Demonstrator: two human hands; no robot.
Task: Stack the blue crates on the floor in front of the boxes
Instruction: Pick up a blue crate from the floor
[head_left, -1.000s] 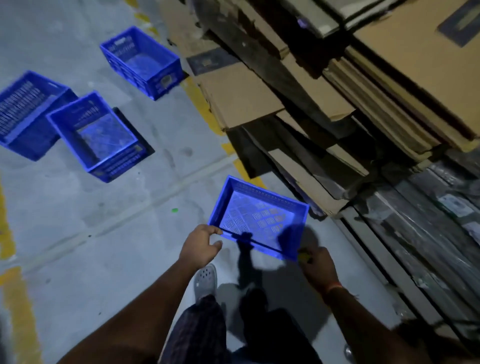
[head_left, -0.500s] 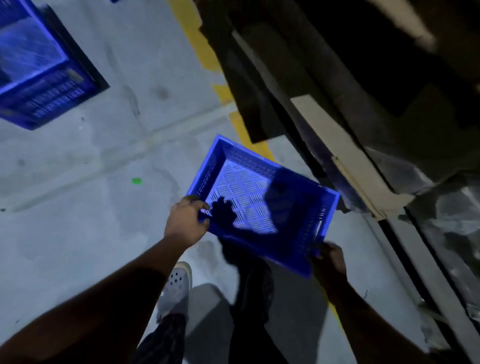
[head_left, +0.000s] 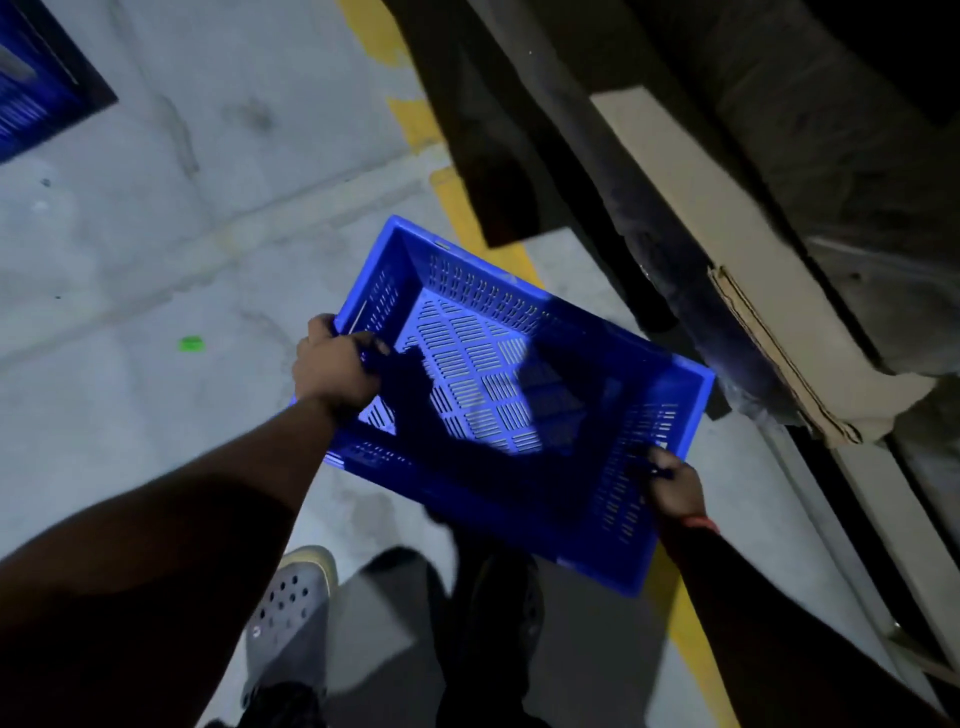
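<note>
An empty blue slotted crate (head_left: 498, 395) is in both my hands, tilted, over the grey floor beside the flattened cardboard boxes (head_left: 727, 218). My left hand (head_left: 332, 364) grips its left rim with the fingers curled over the edge. At the crate's right end, my right hand (head_left: 672, 486) grips the rim. A second blue crate (head_left: 31, 88) shows partly at the top left corner.
A yellow floor line (head_left: 415, 119) runs from the top under the crate to the bottom right. My feet in grey clogs (head_left: 293, 608) stand below the crate. A small green spot (head_left: 190, 343) lies on the concrete to the left.
The crate has come closer to me and looks larger. Both hands keep hold of its rims. The other crates have slid out of view toward the top left.
</note>
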